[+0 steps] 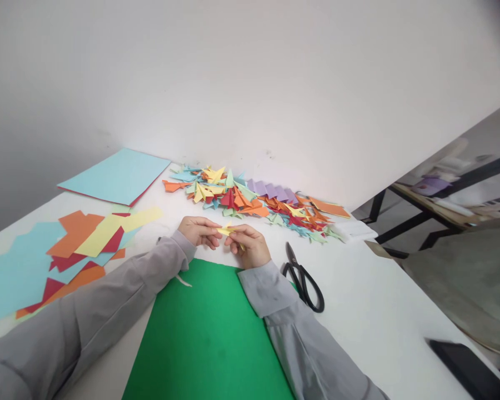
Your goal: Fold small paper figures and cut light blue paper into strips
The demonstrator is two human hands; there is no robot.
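A small folded piece of yellow paper (225,230) is pinched between my two hands, above the far edge of a green sheet (210,328). My left hand (200,231) grips its left end with thumb and fingertips. On the other end, my right hand (249,245) is closed, its fingers partly hiding the paper. Beyond the hands lies a long heap of folded paper pieces (233,197) in yellow, orange, red, blue and green. Black-handled scissors (303,280) rest to the right of my right sleeve, blades pointing away.
Loose paper offcuts (79,250) spread over the left of the white table (370,311). Behind them is a stack of light blue sheets (116,176). Purple pleated paper (273,190) stands near the wall. A dark flat device (470,366) sits at the right edge.
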